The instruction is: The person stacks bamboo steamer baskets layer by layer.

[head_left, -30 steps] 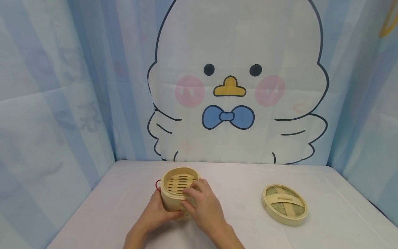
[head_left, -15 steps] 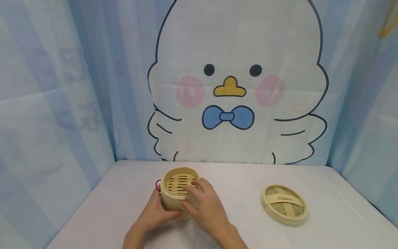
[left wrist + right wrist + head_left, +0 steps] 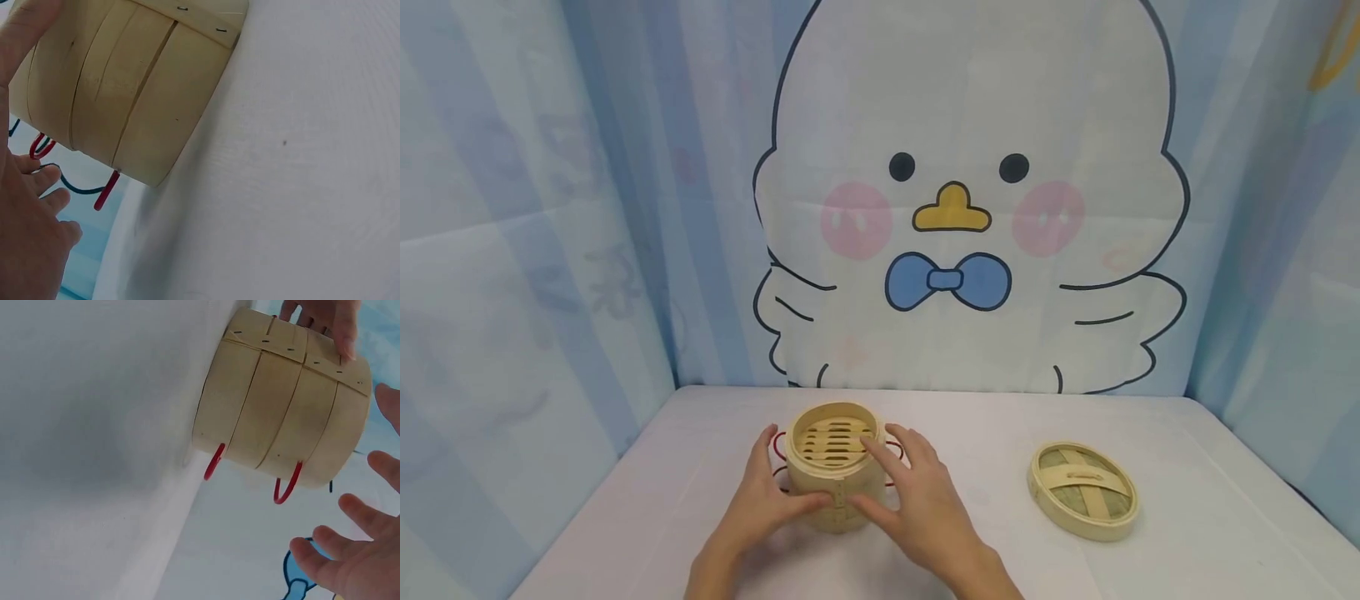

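The person's hands (image 3: 921,500) and forearms (image 3: 711,575) are bare, the slender fingers (image 3: 365,515) round-tipped.

Head view: interior of the pale bamboo cylindrical steamer stack (image 3: 820,479) below its slotted top grate hidden. Left forearm (image 3: 715,567) and right forearm (image 3: 977,571) cut by bottom edge. Left wrist view: left hand (image 3: 28,231) cropped at left; dark speck (image 3: 285,143) too small to identify. Right wrist view: right hand (image 3: 369,562) cropped at right.

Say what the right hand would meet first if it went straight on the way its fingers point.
Likely the bamboo steamer: the right hand points toward its right side. Depth is unclear, so a red loop on it might come first.
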The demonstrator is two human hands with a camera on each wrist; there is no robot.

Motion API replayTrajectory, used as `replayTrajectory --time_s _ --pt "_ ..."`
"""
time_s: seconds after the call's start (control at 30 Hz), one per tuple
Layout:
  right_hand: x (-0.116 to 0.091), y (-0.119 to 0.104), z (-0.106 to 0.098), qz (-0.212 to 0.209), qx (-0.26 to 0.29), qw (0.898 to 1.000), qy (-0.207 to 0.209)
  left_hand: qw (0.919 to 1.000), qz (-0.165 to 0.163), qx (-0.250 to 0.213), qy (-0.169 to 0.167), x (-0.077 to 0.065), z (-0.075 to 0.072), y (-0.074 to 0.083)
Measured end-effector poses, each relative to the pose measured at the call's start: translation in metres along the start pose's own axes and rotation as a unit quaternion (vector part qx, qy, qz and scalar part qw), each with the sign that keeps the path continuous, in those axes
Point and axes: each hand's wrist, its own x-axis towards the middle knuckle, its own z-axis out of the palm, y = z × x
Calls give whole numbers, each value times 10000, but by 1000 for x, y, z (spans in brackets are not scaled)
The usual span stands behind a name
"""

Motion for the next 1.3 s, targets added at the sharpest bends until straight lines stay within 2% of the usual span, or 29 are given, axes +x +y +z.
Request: replayTrajectory --time_s 0.23,0.37,0.63,0.8,0.97,1.3 --pt "-8 10 -15 221 -209 9995 -51 9996 78 272 45 1 -2 8" --pt "-13 20 -24 447 -373 9983 -84 9990 253 350 73 1 -1 11" --pt "-25 42 -41 594 -772 9952 120 9944 974 352 221 2 5 8" --pt "-34 54 -46 496 -819 9949 325 9921 1190 297 271 2 7 8" --pt "-41 62 -52 545 -908 9937 379 9922 1189 225 287 3 9 8" --pt "-47 86 -68 1100 -1104 9874 285 9958 869 191 228 1 9 13"
